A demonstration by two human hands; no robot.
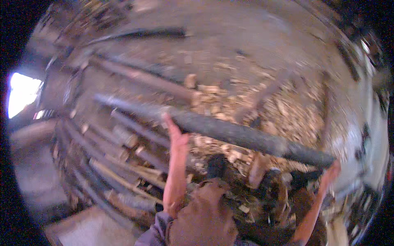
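Observation:
A long grey-barked log (pixel 232 132) lies slantwise across the view in front of me, its far end to the left and its near end to the right. My left hand (pixel 177 133) grips the near side of the log around its middle, with part of the fingers hidden against the bark. At the right end, my right hand (pixel 331 170) is closed around the log's tip. Motion blurs both hands. Below the log, a dark shoe (pixel 216 166) and a brown trouser knee (pixel 203 217) show between my arms.
Wood chips (pixel 287 112) cover the ground beyond and under the log. Several cut poles (pixel 123 180) lie stacked at the left. Another reddish log (pixel 147 81) lies farther off, and a dark log (pixel 160 33) beyond it. A pale slab (pixel 94 227) sits at the lower left.

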